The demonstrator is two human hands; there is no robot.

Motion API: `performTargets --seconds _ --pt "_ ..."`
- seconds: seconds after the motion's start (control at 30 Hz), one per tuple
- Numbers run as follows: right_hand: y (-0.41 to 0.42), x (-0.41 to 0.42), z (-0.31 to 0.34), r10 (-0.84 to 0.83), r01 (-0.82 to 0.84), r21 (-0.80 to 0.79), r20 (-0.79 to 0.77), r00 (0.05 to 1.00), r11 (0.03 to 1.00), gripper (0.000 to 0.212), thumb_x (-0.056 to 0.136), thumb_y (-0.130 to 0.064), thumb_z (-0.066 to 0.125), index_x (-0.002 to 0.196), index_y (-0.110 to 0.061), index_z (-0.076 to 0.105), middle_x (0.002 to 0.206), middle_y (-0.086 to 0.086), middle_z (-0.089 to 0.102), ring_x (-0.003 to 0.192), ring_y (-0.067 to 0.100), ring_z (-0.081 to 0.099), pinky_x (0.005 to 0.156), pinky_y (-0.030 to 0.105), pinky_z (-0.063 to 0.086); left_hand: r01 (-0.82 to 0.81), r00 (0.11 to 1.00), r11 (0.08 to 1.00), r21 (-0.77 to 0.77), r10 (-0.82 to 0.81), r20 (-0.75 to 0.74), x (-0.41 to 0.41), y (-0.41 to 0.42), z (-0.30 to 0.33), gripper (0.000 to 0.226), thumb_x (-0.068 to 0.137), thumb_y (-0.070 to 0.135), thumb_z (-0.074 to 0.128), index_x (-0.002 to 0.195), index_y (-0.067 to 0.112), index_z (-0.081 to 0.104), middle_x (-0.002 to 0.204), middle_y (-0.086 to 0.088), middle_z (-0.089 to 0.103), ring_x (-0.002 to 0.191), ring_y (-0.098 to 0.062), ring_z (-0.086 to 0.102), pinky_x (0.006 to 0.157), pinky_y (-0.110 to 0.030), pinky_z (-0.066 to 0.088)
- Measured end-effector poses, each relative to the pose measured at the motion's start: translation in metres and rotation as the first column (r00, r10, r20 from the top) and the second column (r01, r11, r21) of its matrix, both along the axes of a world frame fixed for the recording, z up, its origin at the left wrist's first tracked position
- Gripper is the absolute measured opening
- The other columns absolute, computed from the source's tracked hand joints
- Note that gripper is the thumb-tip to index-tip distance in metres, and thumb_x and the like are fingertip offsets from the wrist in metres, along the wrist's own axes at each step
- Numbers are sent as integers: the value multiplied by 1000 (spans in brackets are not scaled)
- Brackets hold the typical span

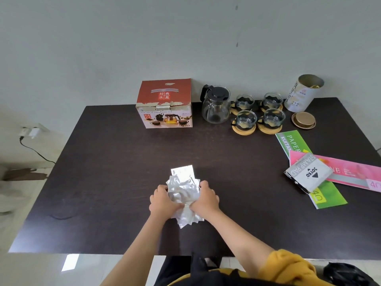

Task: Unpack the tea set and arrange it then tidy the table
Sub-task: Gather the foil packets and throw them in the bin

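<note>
Stamp pad box (308, 172) atop pink (350, 172), green booklets (327, 195)

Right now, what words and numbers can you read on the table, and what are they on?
"经典水具": red tea set box; smaller print blurred.
"STAMP PAD", "JOYKO": grey stamp pad box.
"PAPER", "KUITAN", "40": green booklet.
"40": pink booklet; the rest blurred.
White tin: print unreadable.

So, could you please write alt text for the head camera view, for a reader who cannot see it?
Both hands, left hand and right hand, gather a pile of silvery wrappers on a dark table. At the far edge stand a red tea set box, a glass teapot and four glass cups on wooden coasters.
</note>
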State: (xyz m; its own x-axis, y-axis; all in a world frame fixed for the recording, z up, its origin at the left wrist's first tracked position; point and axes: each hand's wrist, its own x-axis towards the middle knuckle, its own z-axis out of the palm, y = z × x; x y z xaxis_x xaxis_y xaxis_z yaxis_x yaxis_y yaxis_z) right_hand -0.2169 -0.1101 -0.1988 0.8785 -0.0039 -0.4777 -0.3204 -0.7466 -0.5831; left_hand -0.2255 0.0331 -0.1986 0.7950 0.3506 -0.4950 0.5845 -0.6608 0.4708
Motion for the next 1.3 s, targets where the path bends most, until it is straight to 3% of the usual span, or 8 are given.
performTargets --seconds 0.23,0.47,0.63,0.73,1.0,1.1,1.2,1.3 --pt "-5 3 -1 21 -20 35 -43 999 999 39 65 -12 69 102 -17 57 103 -2 63 99 24 62 87 36 50 78 997 996 -30 -79 -23 7 3 -1 55 56 36 79 98 21 46 104 1 52 106 -23 45 89 -41 47" --pt "-15 -17 -2 -111 83 303 75 991 949 31 71 -9 66 92 -30 57 102 -1 65 92 21 63 78 29 51 104 990 973 -206 -81 115 -6 -3 1 54 48 46 72 86 20 42 86 9 58 86 -21 60 81 -43 51" --pt "-36 -16 6 -220 198 463 -5 975 864 45 60 -1 78 99 -19 64 89 -6 69 78 6 64 68 24 49 142 985 904 -403 -87 152 -1 -4 6 46 60 6 84 97 14 58 90 8 62 83 -13 61 67 -14 48" --pt "-51 -21 14 -311 298 533 -69 948 792 60 57 -6 88 109 -18 61 99 0 67 85 7 63 63 20 50 147 985 832 -534 -77 152 2 -5 11 35 63 -5 82 89 10 63 79 -3 69 69 -14 67 58 -24 53" --pt "-62 -48 32 -662 566 683 -158 732 462 43 63 -6 88 101 -10 67 87 -1 71 70 5 69 58 18 52 72 992 584 -809 -130 -5 1 -24 21 39 69 0 79 105 -1 63 101 -21 70 85 -34 69 70 -41 57" --pt "-62 -66 37 -758 627 681 -162 632 378 37 60 -12 91 89 -9 68 87 4 72 78 17 70 72 35 58 87 980 506 -858 -198 -18 -9 -33 26 39 74 1 76 110 0 61 106 -20 69 94 -40 67 86 -54 53" --pt "-67 -89 38 -823 681 671 -184 538 295 39 51 -24 93 75 -11 66 78 7 70 72 23 67 77 47 57 85 969 467 -880 -244 -36 -22 -46 24 38 77 0 73 113 1 59 108 -20 69 98 -40 66 89 -55 51" --pt "-78 -122 40 -870 720 650 -182 457 242 31 57 -27 91 69 -15 64 67 -2 67 63 15 63 65 37 54 141 941 467 -873 -337 -28 -37 -66 24 37 78 1 72 113 2 60 108 -20 69 98 -40 66 88 -54 52"
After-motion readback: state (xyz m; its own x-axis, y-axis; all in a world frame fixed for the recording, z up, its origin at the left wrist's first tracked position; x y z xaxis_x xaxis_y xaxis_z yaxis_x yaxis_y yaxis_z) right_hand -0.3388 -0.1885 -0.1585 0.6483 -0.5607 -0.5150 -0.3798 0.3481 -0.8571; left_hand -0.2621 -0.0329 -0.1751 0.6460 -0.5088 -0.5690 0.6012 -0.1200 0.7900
